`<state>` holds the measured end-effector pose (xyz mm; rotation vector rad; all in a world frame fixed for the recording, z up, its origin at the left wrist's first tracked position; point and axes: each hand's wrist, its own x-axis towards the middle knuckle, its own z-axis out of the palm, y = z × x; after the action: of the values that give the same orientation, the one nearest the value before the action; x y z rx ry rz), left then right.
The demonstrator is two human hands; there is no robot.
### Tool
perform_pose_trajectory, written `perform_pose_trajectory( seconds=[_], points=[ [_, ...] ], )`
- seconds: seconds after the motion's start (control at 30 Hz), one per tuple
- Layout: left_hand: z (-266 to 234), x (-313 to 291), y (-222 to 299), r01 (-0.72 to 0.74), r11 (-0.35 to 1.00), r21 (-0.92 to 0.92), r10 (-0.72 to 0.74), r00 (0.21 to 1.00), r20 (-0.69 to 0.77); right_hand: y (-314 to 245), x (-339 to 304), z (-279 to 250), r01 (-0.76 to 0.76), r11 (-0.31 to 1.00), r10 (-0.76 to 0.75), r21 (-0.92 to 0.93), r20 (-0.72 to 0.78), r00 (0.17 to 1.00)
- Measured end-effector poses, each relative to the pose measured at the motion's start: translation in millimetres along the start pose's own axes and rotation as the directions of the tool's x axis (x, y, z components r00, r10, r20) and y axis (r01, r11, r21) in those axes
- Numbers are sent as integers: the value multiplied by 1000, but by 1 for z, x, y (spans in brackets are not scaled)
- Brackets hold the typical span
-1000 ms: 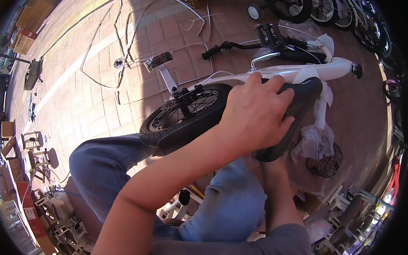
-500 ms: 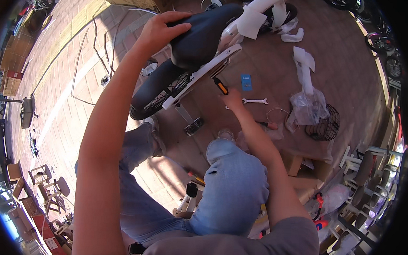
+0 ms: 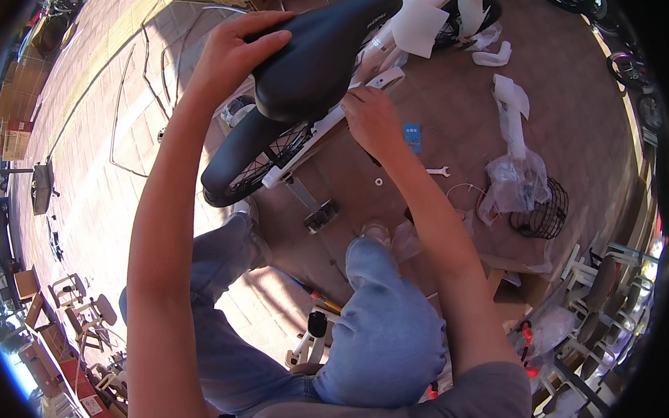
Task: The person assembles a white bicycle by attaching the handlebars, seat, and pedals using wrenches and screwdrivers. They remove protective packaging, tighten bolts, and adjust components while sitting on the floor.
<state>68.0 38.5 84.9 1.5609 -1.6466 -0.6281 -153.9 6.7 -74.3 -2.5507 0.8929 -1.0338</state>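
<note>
left grip (image 3: 239, 53) up on the saddle (image 3: 312, 62), right grip (image 3: 374, 120) low by the chain guard (image 3: 387, 79)

the left grip is closed over the saddle's rear edge, thumb laid across the top, presumably to stop the white-framed bicycle (image 3: 377, 46) from tipping or rolling. the right grip has its fingers curled in at the white chain guard, just below the saddle; a dark sliver shows under it, but i cannot tell whether anything is held there. that tight curl looks suited to fine handling, with the steadying left to the other side.

the bicycle is in front of the person, its rear wheel (image 3: 237, 155) toward the person's left and the saddle's nose pointing off to the upper right, which seems to leave the chain guard in easy reach of the right arm. a pedal (image 3: 321, 216) hangs below the guard, apart from both hands.

white wrapping (image 3: 420, 29) clings to the frame ahead of the saddle, probably to guard the paint. on the brick paving (image 3: 454, 100), a blue card (image 3: 412, 138) and an open-ended spanner (image 3: 440, 172) lie near the right forearm, the spanner partly hidden behind it; close by suits things wanted without getting up. farther right, a black wire basket (image 3: 540, 212) sits against clear plastic (image 3: 509, 183), perhaps set aside to keep the space by the frame free
</note>
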Motion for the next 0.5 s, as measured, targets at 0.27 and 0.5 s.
perform_pose_trajectory(
  seconds=[0.27,0.5],
  points=[
    [6,4,-9,-57,998,-5,57,998,-40,10,2,27,55,993,-16,-102,350,937],
    [7,-1,-3,36,997,-67,-41,996,-80,1,-12,27,-6,1000,3,10,261,965]
  ],
)
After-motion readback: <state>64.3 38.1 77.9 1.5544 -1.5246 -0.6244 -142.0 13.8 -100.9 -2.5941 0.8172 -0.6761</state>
